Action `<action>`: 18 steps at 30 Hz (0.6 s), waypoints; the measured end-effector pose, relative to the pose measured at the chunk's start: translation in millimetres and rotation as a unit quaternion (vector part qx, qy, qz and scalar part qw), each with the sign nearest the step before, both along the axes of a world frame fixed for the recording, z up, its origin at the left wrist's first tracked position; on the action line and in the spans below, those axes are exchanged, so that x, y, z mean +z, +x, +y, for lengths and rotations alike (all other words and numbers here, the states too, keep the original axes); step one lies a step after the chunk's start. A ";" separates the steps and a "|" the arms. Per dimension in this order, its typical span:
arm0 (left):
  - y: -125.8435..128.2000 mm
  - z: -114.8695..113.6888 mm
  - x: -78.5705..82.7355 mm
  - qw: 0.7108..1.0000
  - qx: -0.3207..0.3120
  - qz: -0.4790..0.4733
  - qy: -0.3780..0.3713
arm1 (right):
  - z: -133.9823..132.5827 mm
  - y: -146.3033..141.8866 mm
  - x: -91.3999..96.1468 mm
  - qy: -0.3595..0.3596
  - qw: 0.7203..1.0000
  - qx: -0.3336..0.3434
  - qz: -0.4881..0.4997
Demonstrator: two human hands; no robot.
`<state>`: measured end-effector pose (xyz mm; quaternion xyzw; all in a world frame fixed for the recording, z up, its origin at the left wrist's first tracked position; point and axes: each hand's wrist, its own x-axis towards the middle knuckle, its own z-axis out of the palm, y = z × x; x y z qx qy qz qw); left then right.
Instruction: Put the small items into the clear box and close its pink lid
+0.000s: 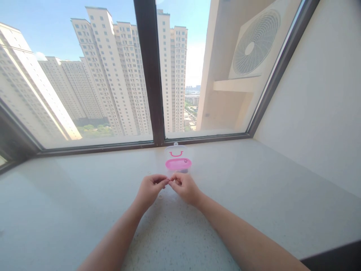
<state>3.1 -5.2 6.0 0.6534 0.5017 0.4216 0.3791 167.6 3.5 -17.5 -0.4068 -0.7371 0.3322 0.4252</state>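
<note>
Pinching fingertips: left hand point(150, 188) meets right hand point(184, 187) over the table point(254, 195).
Both grips clenched, contents unclear; pink box point(178, 163) at 12 o'clock, under the window point(84, 75).

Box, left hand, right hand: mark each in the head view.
Box point(178, 164): head view, on its pink oval part.
Left hand point(149, 190): head view, back of hand.
Right hand point(184, 187): head view, back of hand.

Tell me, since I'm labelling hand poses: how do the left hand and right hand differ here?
The left hand reaches in from the lower left, thumb and forefinger pinched; the right hand comes from the lower right, fingers curled under. The right hand sits directly before the pink-and-clear box; the left hand lies off to its side. Both meet fingertip to fingertip over the sill.
</note>
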 end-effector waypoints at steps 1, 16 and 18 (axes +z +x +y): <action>-0.8 0.9 -1.2 1.000 -0.002 0.013 0.005 | 0.0 0.5 -0.1 0.008 1.000 -0.004 -0.010; -10.5 3.4 -7.5 0.969 -0.073 0.206 0.118 | 0.9 2.8 0.5 0.007 0.999 0.010 -0.041; -10.0 2.9 -6.8 0.971 -0.068 0.200 0.111 | 0.5 3.4 1.2 0.005 0.999 0.012 -0.046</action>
